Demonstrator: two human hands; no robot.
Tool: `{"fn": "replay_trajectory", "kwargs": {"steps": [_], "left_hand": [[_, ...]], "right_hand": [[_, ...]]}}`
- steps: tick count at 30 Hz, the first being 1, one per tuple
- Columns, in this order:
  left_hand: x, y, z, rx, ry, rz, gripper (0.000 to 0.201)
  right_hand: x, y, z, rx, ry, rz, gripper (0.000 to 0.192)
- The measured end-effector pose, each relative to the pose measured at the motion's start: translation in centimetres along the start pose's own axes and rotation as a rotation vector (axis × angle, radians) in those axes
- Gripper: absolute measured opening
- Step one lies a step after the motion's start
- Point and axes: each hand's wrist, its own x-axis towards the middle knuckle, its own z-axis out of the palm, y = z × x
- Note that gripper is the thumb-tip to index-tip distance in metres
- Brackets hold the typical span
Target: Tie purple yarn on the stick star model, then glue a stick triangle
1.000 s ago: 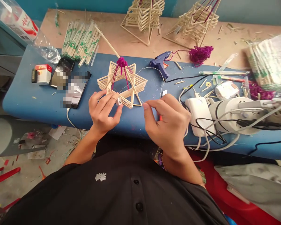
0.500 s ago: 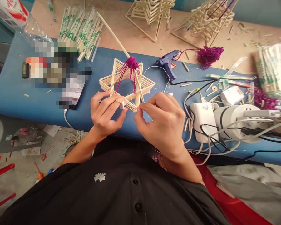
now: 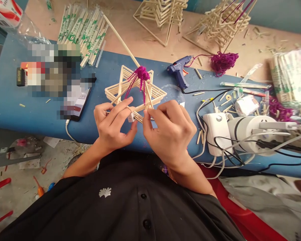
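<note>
A star-shaped frame of stacked chopsticks (image 3: 130, 87) lies on the blue table (image 3: 10, 103), with purple yarn (image 3: 141, 73) knotted at its middle and a long stick rising from it. My left hand (image 3: 112, 125) pinches a small white box (image 3: 131, 117) at the frame's near edge. My right hand (image 3: 169, 129) is closed with thumb and forefinger pinched on a thin wire at the frame's near corner, close to the left hand.
A blue glue gun (image 3: 178, 71) and a purple yarn ball (image 3: 223, 62) lie behind. White power adapters and cables (image 3: 217, 129) crowd the right. Wrapped chopstick packs (image 3: 84, 33), a phone (image 3: 76, 100) and two more stick frames (image 3: 163, 13) sit at the left and back.
My right hand has moved left from the open table to the frame's near corner, ending close to the left hand. The view shifted slightly.
</note>
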Motion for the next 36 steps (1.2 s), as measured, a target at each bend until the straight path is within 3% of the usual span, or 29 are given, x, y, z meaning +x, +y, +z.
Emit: {"fn": "replay_trajectory", "kwargs": {"steps": [7,13,22,30,36], "left_hand": [[0.6,0.2,-0.3,-0.016,-0.043,0.019,0.033],[0.4,-0.1,-0.3,-0.035,-0.049,0.021,0.037],[0.2,-0.1,-0.4,-0.056,-0.057,0.000,0.041],[0.0,-0.2,-0.3,-0.074,-0.054,-0.011,0.039],[0.1,-0.2,-0.3,-0.084,-0.039,0.006,0.041]], "right_hand": [[0.9,1.2,1.0,0.059,0.033,0.003,0.016],[2.1,2.5,1.5,0.233,-0.068,-0.031,0.015],[2.4,3.5,0.1,0.356,-0.136,0.024,0.008],[1.9,3.8,-0.6,0.368,-0.113,-0.120,0.010],[2.9,4.7,-0.1,0.435,-0.259,-0.197,0.014]]}}
